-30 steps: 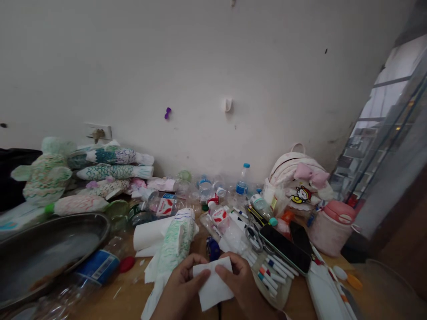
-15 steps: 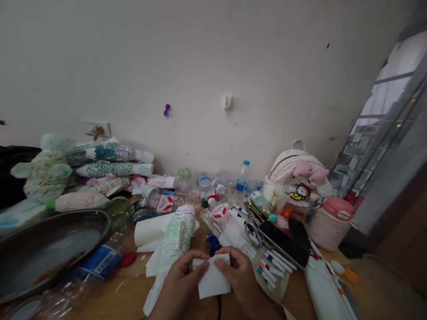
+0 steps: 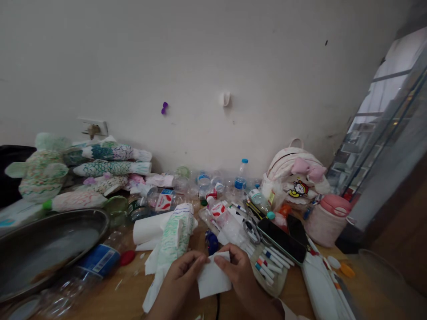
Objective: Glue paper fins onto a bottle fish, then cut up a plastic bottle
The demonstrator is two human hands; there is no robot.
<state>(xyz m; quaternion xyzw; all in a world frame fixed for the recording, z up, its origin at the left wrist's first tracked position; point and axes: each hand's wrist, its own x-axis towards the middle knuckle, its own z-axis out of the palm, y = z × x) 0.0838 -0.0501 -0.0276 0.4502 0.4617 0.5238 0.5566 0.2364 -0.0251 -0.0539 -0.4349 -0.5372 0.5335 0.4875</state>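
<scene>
No legible text on any label

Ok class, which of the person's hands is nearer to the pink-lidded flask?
Right. The right hand holds the white paper left of the flask, with the larger phone between. The left hand is farther off, at the paper's left side.

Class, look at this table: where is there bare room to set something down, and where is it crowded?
Bare wood shows between the red cap and the green-marked paper shape, bar small scraps, and between the marker pouch and long white case. Bottles crowd the back centre; markers, scissors and phone the right.
</scene>
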